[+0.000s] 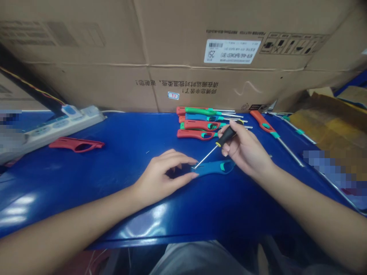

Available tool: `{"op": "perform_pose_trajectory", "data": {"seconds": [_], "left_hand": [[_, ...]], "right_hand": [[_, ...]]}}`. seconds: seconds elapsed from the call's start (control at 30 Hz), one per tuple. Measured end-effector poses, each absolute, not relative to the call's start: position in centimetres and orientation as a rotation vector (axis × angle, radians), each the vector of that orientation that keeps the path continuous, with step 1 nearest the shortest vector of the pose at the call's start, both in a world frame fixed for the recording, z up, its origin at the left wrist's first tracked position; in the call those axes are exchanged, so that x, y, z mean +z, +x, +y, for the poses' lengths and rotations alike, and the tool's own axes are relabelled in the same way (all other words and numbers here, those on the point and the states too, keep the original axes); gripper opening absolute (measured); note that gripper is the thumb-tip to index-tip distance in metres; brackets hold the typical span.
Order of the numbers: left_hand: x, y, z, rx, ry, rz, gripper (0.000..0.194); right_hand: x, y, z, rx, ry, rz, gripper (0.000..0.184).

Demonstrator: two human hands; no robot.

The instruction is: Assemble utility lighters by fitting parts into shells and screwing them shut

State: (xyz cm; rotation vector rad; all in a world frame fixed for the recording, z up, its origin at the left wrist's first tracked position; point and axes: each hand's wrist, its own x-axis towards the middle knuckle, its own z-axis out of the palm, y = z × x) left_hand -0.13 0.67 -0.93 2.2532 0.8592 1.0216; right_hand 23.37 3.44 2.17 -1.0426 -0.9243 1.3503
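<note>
My left hand point(163, 172) pinched the blue lighter point(213, 168) as my right gripped the screwdriver point(219, 143).
Far left on my feed, a power strip point(59, 126) lay just behind a red casing point(76, 144). My left thumb and index finger nipped the lighter's left end, flat on the blue table point(114, 172); the screwdriver tip met that end. Lighters lay piled behind, near my right hand point(248, 149), its fingers wrapped round the black handle. An orange lighter point(260, 121) slanted beyond, farther right.
</note>
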Motion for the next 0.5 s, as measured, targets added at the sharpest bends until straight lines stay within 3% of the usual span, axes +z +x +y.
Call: {"op": "perform_pose_trajectory", "data": {"seconds": [0.2, 0.5], "left_hand": [[-0.97, -0.17, 0.83, 1.085, 2.361, 0.739, 0.01], [-1.1, -0.18, 0.99, 1.132, 2.375, 0.717, 0.008]], "right_hand": [[2.09, 23.12, 3.12, 1.342, -1.022, -0.983, 0.04], [2.3, 23.25, 3.07, 1.296, -0.964, -0.982, 0.039]]}}
